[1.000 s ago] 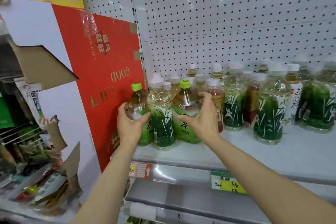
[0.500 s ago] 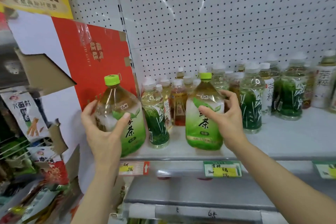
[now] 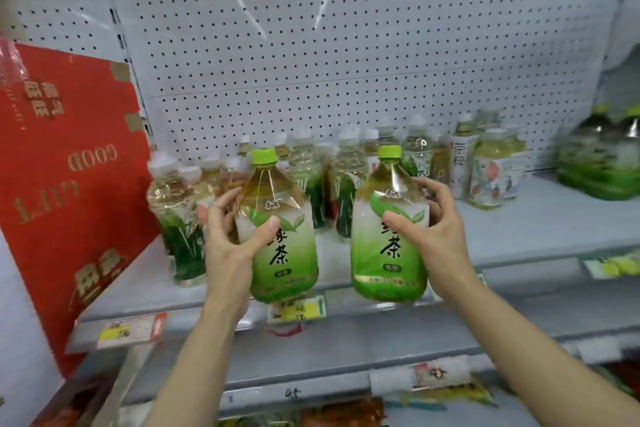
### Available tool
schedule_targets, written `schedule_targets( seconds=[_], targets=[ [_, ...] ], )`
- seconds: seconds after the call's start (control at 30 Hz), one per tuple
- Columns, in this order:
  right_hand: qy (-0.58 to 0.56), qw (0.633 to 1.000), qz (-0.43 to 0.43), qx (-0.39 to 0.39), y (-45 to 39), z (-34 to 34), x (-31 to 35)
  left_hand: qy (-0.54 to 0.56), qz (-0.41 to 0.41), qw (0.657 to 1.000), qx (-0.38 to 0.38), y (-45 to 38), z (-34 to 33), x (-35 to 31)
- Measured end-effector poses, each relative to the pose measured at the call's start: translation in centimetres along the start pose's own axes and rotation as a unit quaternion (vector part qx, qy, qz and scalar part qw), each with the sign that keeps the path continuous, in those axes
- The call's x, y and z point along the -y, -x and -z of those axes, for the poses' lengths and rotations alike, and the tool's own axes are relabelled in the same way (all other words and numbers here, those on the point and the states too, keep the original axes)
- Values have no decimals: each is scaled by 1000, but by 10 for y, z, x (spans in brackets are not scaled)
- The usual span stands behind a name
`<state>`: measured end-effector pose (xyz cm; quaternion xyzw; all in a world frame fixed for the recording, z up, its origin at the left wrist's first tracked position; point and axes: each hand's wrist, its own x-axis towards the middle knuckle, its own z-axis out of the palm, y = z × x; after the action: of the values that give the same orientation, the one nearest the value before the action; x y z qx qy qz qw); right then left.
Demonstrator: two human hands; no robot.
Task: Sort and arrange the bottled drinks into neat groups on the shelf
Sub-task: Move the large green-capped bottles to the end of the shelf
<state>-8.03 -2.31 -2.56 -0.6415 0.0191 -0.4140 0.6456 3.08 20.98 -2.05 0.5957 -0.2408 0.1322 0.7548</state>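
I am holding two large clear plastic green-tea bottles with lime-green caps, one in each hand, both lifted just in front of the near edge of the grey metal shelf. My left hand is wrapping around the left green-tea bottle, thumb across the label; my right hand is clasping the right green-tea bottle from its right side. Both are hanging upright, labels facing me, slightly apart from each other.

To do this well, I am thinking I should be setting them down side by side on an open stretch of shelf, bases flat and labels forward, and not tilting them, since they look heavy and full.

Behind them, the cluster of smaller white-capped tea bottles is crowding the far middle of the shelf, leaving little room there. To the left, the red cardboard gift box is leaning against the shelf end and blocking that side. The bare shelf to the right looks like the easier landing spot, before the blurred green bottles at far right
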Motion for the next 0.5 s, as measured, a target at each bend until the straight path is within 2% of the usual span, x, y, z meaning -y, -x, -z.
schedule_targets(
  seconds=[0.5],
  targets=[
    [57, 994, -15, -90, 15, 281, 50, 119, 48, 983, 134, 81, -290, 9]
  ],
)
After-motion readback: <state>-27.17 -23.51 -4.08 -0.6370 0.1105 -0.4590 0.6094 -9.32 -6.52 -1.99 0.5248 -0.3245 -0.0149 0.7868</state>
